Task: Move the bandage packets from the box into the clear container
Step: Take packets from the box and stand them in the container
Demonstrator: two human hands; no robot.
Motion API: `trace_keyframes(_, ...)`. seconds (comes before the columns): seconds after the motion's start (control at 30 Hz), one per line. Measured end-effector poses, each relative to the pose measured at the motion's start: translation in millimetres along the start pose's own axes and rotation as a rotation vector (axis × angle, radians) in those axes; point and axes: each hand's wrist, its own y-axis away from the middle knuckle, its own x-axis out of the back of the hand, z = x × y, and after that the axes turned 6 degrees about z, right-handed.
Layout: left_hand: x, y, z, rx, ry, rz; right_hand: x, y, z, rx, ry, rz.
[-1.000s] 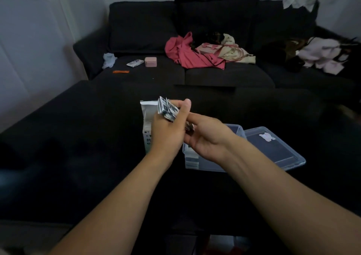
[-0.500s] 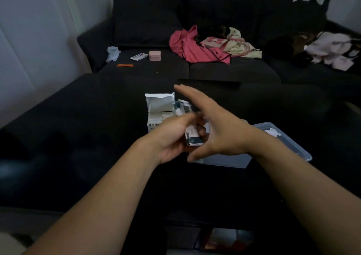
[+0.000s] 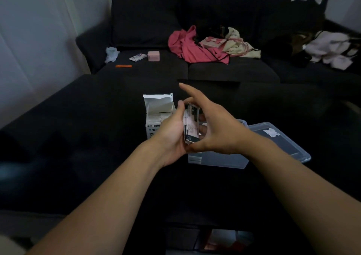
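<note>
A loose stack of packets (image 3: 191, 124) is clamped edgewise between the left hand (image 3: 172, 131) and right hand (image 3: 216, 129), above the container (image 3: 218, 161) at 3 o'clock of the box (image 3: 156, 114); uneven squeeze could spill packets outside.

Two hands in play, the left hand (image 3: 172, 131) and the right hand (image 3: 216, 129), and between them one stack of bandage packets (image 3: 191, 123), too tightly pressed to count the packets one by one. One white box (image 3: 156, 112) stands open just behind the left hand. One clear container (image 3: 220, 160) sits under the right hand, and one clear lid (image 3: 281, 141) lies beside it. Back on the sofa: one pink case (image 3: 153, 56), one small white packet (image 3: 137, 57), one orange stick (image 3: 123, 66), one crumpled white tissue (image 3: 111, 53). Clothes now: one red garment (image 3: 192, 48), one cream bundle (image 3: 232, 42), one pale pile (image 3: 330, 48) at far right. One big dark cushion (image 3: 220, 10) up top.
</note>
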Motion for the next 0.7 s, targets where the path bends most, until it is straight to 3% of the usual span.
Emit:
trace_keyframes(0.13,-5.5,-4.3,-6.9,-0.088,-0.132,0.182,-4.4,0.6,0.2,0.000,0.051,-0.018)
trace_keyframes(0.27,-7.8,-5.6,-8.1,-0.116,-0.242,0.241,-3.1,2.3,-1.8,-0.042,-0.044,-0.005)
trace_keyframes(0.43,-2.7,-2.6,-0.3,-0.071,-0.116,0.112,8.0,0.4,4.2,-0.250,-0.313,0.095)
trace_keyframes(0.57,1.4,0.5,0.5,-0.080,-0.243,0.027,15.3,0.7,3.9,-0.328,-0.374,0.150)
trace_keyframes(0.7,0.4,-3.2,-2.8,-0.156,-0.348,0.072,12.2,-1.7,5.3,-0.455,-0.533,0.164)
